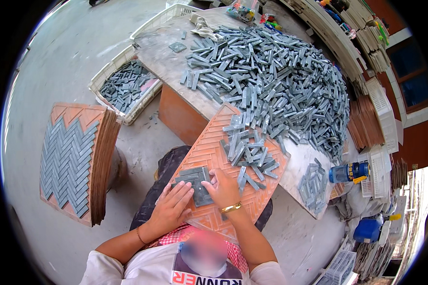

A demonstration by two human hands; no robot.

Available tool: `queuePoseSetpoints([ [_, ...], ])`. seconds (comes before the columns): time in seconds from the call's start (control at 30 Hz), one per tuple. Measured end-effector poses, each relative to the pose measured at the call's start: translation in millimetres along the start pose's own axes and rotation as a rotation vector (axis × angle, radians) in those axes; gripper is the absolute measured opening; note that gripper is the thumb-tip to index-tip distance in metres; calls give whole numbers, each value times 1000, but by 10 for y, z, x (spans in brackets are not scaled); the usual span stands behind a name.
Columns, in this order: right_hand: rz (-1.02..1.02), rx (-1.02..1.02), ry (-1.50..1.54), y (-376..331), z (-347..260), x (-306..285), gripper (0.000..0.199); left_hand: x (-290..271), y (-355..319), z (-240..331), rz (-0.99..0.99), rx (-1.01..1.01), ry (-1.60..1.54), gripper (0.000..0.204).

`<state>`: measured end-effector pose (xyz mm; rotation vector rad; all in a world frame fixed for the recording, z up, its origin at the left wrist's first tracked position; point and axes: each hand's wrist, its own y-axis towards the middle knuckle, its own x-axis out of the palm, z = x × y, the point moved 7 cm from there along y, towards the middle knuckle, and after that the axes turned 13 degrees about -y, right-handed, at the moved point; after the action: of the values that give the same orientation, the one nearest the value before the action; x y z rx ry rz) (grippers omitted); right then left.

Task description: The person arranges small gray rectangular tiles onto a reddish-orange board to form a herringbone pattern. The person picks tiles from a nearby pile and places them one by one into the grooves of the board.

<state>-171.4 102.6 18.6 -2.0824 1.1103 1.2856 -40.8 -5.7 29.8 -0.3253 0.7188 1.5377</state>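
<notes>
grey strips [197, 181]: we guess hard, light, easy to chip; hold the long sides;
left grip [174, 204]: spread flat on them;
right grip [225, 191]: curled; we can't tell if pinching

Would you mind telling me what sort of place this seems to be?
Probably a tile workshop: a heap of loose grey strips covers much of a table, a stack of orange boards at the left carries a zigzag of such strips, and a plastic crate holds more pieces.
</notes>
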Motion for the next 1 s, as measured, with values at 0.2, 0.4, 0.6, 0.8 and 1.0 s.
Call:
queuePoseSetpoints([
  [0.2, 98, -10, -65, -40, -41, -13, 33, -34, -31, -44, 10, -23, 7, 59],
  [0.4, 56, 110, 93, 10, 110, -87, 21, -26, 46, -26, -19, 12, 3, 64],
  [0.6, 271, 263, 66, -216, 589, -577, 15, -27, 445, -14, -54, -35, 185, 73],
  [0.8, 332, 299, -59, -510, 781, -637, 17, 466, 544, 25, -154, 56, 234, 87],
  [1.0, 319, 249, -292, -699, 629, -477, 22, 501, 540, 37, -186, 25, 244, 84],
])
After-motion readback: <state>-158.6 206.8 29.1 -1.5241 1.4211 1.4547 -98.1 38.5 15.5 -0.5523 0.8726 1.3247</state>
